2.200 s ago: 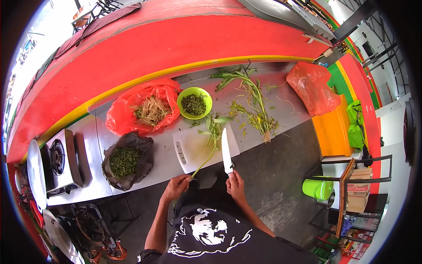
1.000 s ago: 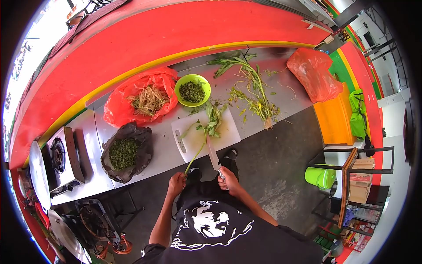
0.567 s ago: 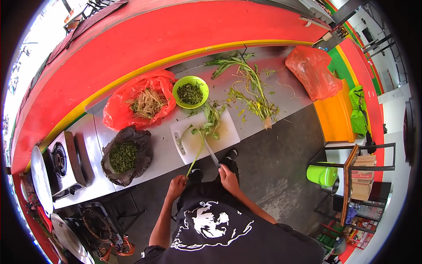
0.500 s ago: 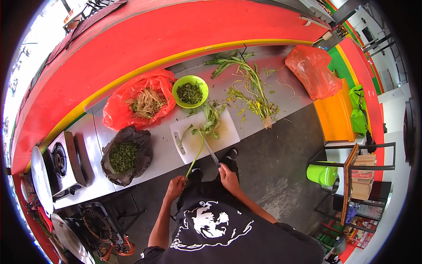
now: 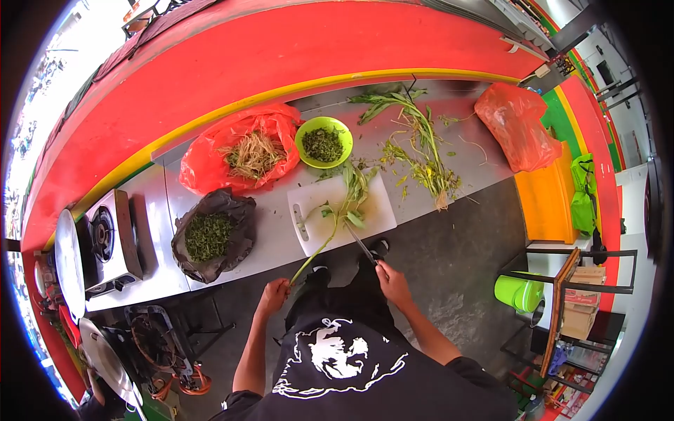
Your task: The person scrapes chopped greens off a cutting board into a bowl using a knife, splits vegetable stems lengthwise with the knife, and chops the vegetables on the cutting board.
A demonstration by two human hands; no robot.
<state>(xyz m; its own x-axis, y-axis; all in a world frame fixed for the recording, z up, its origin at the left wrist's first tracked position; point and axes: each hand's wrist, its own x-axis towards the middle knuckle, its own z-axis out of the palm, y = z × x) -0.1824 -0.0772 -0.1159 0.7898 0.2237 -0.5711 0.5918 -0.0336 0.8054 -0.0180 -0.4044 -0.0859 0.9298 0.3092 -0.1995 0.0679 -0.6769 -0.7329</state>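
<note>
Shirt print [image 5: 340, 354]: any lettering too blurred to read.
Green bowl [image 5: 324, 165]: holds chopped leaves [image 5: 322, 144].
Red bag [image 5: 203, 172]: straw-like strands [image 5: 254, 156].
Black bag [image 5: 240, 203]: cut greens [image 5: 208, 236].
Left hand [image 5: 275, 295]: grips leafy stalk [image 5: 316, 254], top over white cutting board [image 5: 380, 212].
Right hand [image 5: 393, 283]: grasps knife [image 5: 360, 243], tip near the stalk.

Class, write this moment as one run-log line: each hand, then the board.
left hand: gripping green stem | right hand: gripping knife, blade tip over cutting board | cutting board: leaves lying across it
</note>
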